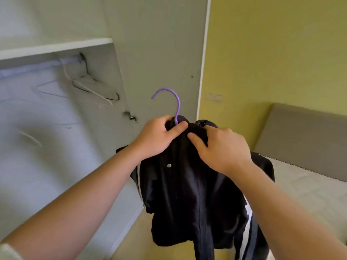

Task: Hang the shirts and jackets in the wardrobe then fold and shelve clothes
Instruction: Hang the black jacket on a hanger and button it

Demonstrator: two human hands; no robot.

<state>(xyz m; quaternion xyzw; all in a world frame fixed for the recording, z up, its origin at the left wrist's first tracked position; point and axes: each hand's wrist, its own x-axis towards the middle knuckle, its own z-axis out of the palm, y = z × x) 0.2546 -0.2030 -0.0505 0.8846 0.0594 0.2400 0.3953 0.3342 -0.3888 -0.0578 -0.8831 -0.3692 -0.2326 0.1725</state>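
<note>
wardrobe rail (37, 66) carries a few wire hangers (90, 91).

I'm watching a black fabric jacket with white sleeve stripes (187, 194) drooping from a purple plastic hanger (177, 106), hook sticking up, beside the white wardrobe (56, 46).

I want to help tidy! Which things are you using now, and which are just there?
For the job: black jacket, purple hanger inside it, left hand and right hand gripping its collar, wardrobe rail.
Just there: empty hangers on the rail, shelf, bed, wall switch.
</note>
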